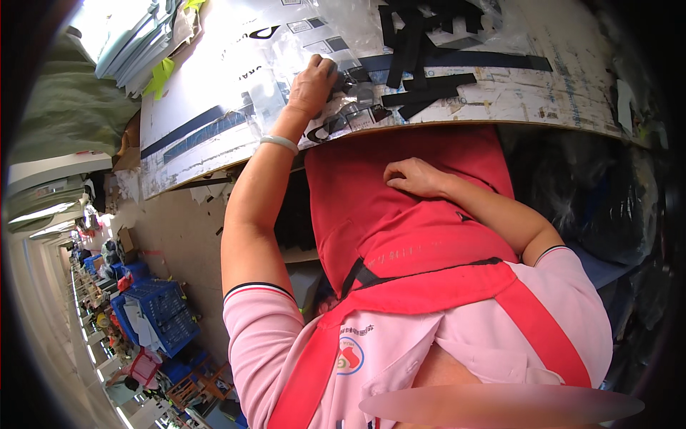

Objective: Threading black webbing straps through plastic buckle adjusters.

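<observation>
My left hand (312,84) reaches up onto the white worktable (214,79) and closes on a clear plastic bag (286,68) lying there. Small dark pieces (350,114) in plastic lie just right of that hand near the table's edge. A white bracelet (279,143) sits on that wrist. My right hand (416,177) rests on the red apron (386,214) over my lap, fingers curled, with nothing in it. A pile of black strips (429,43) lies on the table to the right of my left hand.
A stack of pale sheets (136,36) stands at the table's far left corner. Black plastic sacks (607,207) fill the space under the table on the right. Blue crates (161,307) and other clutter stand on the floor to the left.
</observation>
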The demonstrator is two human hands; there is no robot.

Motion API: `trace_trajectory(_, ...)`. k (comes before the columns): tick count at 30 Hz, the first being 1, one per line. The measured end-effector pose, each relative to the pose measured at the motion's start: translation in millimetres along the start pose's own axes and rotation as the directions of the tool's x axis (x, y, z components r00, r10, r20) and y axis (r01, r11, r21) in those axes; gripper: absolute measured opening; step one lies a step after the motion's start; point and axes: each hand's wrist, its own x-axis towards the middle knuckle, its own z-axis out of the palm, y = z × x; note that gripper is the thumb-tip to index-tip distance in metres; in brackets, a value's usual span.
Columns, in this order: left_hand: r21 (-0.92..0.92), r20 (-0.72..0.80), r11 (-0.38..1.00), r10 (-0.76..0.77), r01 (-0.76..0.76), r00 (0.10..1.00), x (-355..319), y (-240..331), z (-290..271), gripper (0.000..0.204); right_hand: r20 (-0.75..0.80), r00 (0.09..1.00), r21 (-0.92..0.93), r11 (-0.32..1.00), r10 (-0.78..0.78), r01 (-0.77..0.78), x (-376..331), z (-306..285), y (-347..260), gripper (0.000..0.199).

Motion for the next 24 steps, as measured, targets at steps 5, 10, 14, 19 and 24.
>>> trace_trajectory(5, -0.095, -0.331, 0.982, -0.184, 0.161, 0.926, 0.0, -36.9, -14.2, 0.030, -0.016, 1.000, -0.008, 1.000, -0.027, 0.027, -5.2, -1.4, -4.9, 0.022)
trace_trajectory(10, -0.941, 0.119, 0.187, -0.599, 0.283, 0.792, -11.6, -31.5, -47.8, 0.025, -0.022, 1.000, 0.078, 0.997, 0.004, -0.002, -10.2, -7.7, -15.7, 0.019)
trace_trajectory(14, -0.752, 0.276, -0.642, -0.095, 0.153, 0.957, -46.4, 2.0, -52.7, 0.019, -0.220, 0.975, 0.320, 0.942, -0.028, 0.099, -12.1, -10.0, -41.7, 0.021)
trace_trajectory(19, -0.474, 0.462, -0.820, 0.078, 0.320, 0.883, -118.9, 104.8, -7.6, 0.029, -0.560, 0.745, 0.111, 0.858, -0.362, 0.501, -20.8, -25.6, -95.9, 0.034)
trace_trajectory(24, -0.593, 0.568, -0.748, -0.126, 0.299, 0.813, -156.3, 130.9, 13.2, 0.032, -0.244, 0.957, 0.209, 0.955, -0.156, 0.209, -37.1, -27.0, -74.5, 0.025)
